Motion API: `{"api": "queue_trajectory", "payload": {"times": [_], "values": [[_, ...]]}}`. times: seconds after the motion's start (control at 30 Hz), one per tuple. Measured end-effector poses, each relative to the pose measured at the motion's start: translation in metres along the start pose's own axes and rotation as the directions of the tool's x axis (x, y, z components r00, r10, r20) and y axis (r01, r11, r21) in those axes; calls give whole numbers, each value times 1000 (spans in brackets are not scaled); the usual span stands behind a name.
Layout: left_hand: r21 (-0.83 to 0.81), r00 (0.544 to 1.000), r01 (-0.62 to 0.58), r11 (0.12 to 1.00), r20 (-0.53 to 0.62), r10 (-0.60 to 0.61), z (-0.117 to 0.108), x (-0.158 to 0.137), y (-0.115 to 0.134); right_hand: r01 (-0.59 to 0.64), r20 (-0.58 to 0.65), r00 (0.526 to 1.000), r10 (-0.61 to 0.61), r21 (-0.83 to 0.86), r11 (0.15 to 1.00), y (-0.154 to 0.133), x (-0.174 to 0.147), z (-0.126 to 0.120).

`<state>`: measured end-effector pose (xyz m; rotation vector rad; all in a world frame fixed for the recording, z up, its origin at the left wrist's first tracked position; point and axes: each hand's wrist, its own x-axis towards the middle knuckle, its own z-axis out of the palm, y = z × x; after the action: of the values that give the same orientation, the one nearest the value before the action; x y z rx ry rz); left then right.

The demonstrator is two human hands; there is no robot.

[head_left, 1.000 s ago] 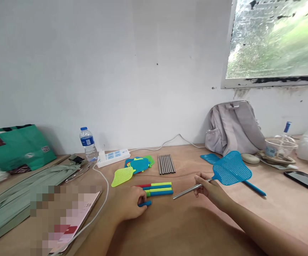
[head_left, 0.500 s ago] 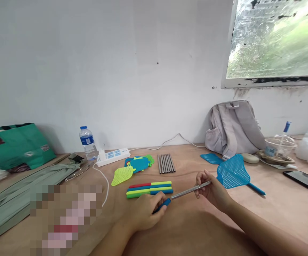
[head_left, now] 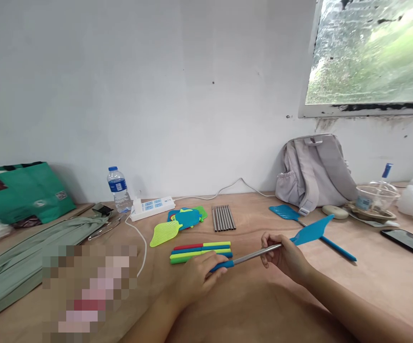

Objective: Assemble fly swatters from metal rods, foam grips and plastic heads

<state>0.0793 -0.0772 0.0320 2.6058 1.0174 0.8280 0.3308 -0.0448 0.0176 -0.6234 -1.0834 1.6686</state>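
Note:
My left hand is closed around a blue plastic handle. The near end of a silver metal rod meets the handle's open end. My right hand pinches the rod close to a blue mesh fly swatter head, which is tilted nearly edge-on. Behind it lies another blue fly swatter, partly hidden by the held head. Beyond my left hand, several coloured handles rest side by side. Farther back are a row of metal rods and a pile of swatter heads.
A white power strip with its cable and a water bottle stand at the back left. A green bag and a grey-green cloth item lie leftward. To the right are a backpack, a plastic cup and a phone.
The metal rod and the blue handle, apart before, now meet end to end. The swatter head in my right hand has turned from facing me to nearly edge-on.

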Motion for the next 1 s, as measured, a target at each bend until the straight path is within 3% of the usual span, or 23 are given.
{"api": "queue_trajectory", "payload": {"times": [0.17, 0.3, 0.43, 0.6, 0.77, 1.0], "values": [[6, 973, -105, 994, -206, 104, 12, 1, 6, -28, 58, 998, 31, -43, 999, 12, -3, 8], [53, 943, -201, 978, -261, 208, 18, 1, 20, -68, 61, 995, 81, -198, 978, 24, -10, 21], [240, 891, -275, 931, -299, 341, 16, -3, 26, -24, 13, 999, 34, -470, 883, 33, -17, 25], [347, 846, -324, 880, -311, 434, 13, -6, 31, 30, 108, 994, 28, -498, 867, 42, -23, 26], [354, 868, -298, 886, -285, 406, 14, -4, 41, 46, 117, 993, 22, -546, 836, 52, -31, 14], [326, 925, -257, 910, -190, 330, 18, -5, 45, 43, 88, 996, 3, -513, 858, 59, -36, 6]]}}
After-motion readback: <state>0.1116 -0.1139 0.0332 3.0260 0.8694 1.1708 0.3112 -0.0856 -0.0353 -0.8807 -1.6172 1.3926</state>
